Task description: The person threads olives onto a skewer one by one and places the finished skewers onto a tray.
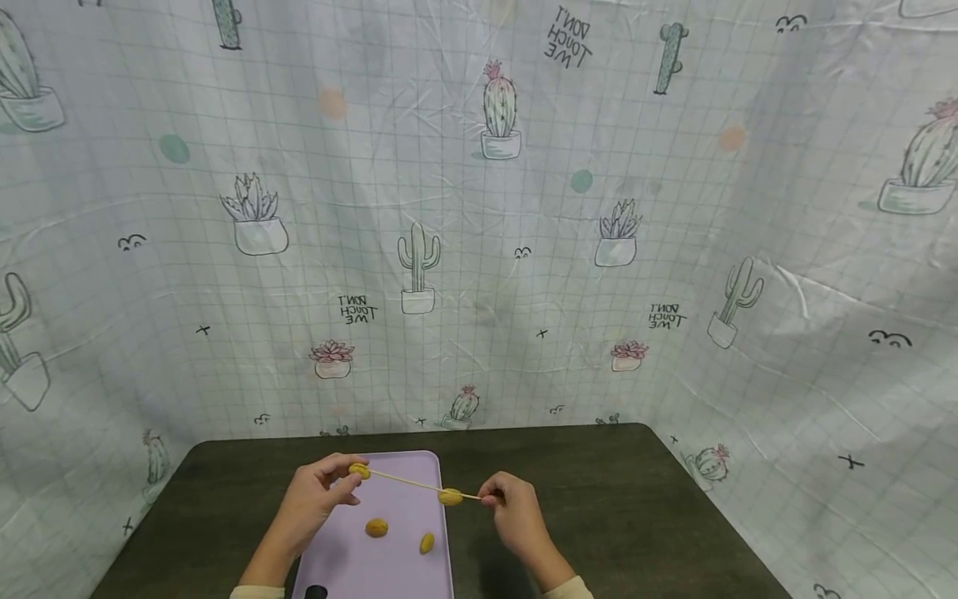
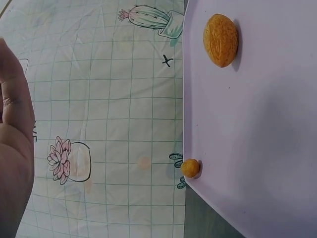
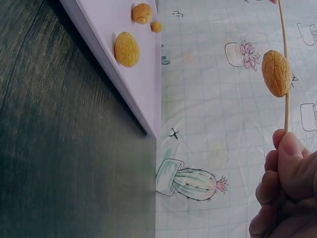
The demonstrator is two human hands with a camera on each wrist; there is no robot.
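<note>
A thin wooden skewer (image 1: 404, 480) is held up between both hands, over the lilac tray's right side. My right hand (image 1: 516, 512) pinches its right end between thumb and fingers. A wrinkled yellow potato-like piece (image 3: 276, 73) is threaded on the skewer a little beyond those fingertips. At the skewer's left end, my left hand (image 1: 318, 495) pinches a second yellow piece (image 1: 360, 471); whether the tip has pierced it cannot be told. In the left wrist view only part of the left hand (image 2: 15, 124) shows at the edge, its fingertips out of frame.
The lilac tray (image 1: 348, 574) lies on a dark wooden table (image 1: 614, 507). On it rest an oval yellow piece (image 1: 377, 527) and a slimmer one (image 1: 427, 543); a small round one (image 2: 190, 168) also shows. A black object (image 1: 316, 591) is at the bottom. A cactus-print curtain (image 1: 479, 333) surrounds the table.
</note>
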